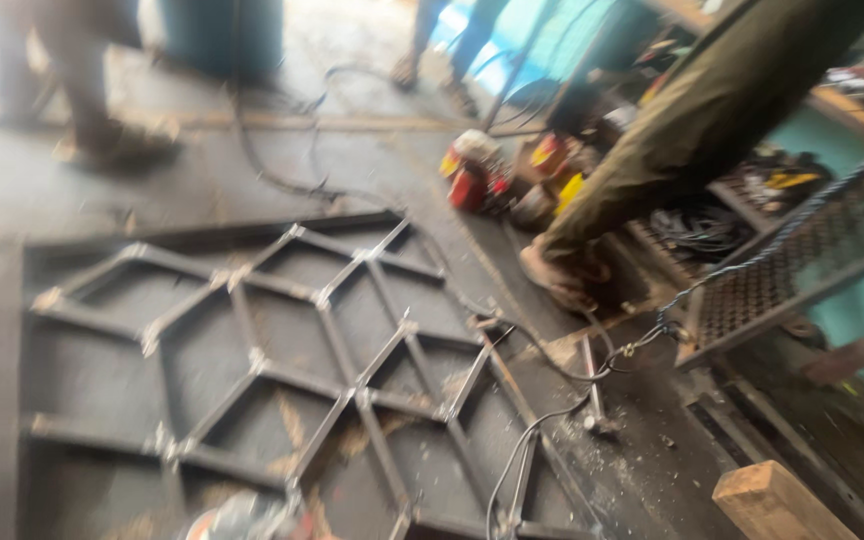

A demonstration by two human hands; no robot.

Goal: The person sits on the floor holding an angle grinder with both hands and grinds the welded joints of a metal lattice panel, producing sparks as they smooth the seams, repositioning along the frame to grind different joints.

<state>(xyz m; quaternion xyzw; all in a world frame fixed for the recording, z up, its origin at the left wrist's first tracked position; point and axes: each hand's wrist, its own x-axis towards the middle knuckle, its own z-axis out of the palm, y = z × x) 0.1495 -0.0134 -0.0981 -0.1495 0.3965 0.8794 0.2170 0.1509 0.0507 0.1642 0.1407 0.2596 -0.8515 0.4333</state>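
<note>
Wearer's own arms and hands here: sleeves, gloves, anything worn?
Neither of the wearer's hands or arms shows in this blurred head view, so sleeves or gloves cannot be told. The one olive-green clothed limb, entering from top right, looks like another person's, near the metal lattice frame on the floor.

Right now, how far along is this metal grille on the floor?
Looks done: the metal grille lies flat, its diagonal bars meeting in a diamond pattern inside the frame, with pale spots at the joints. In hand: nothing, since neither of the wearer's hands shows; a black cable trails over its right corner. Left: the blur hides the quality of the joints, and the metal looks bare and unpainted.
</note>
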